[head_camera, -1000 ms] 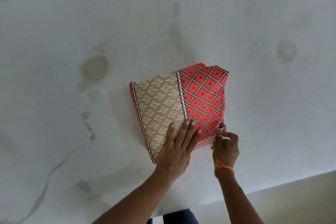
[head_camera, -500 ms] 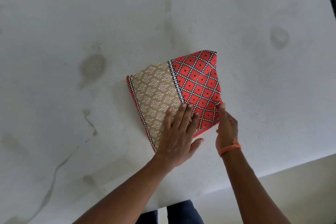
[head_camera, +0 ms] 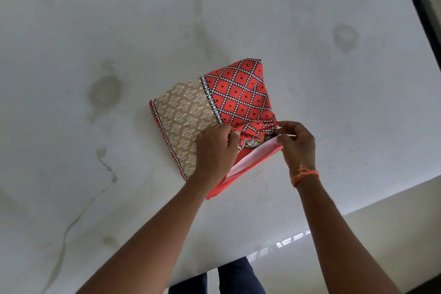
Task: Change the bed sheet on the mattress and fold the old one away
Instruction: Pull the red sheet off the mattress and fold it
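Sheet: folded sheet (head_camera: 210, 107) on bare mattress (head_camera: 310, 79); likely light, soft, floppy.
Hands: left hand (head_camera: 216, 148) and right hand (head_camera: 297, 143) both pinch its near edge.
Hold: take corners.

Bare forearms, no sleeves; orange thread band (head_camera: 305, 175) knotted on right wrist; dark blue trousers (head_camera: 238, 277) at bottom edge.

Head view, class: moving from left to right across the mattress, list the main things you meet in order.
Large oval stain → beige printed part of the folded sheet → left hand gripping the sheet's near edge → right hand pinching its corner → ring-shaped stain, farther back on the mattress.
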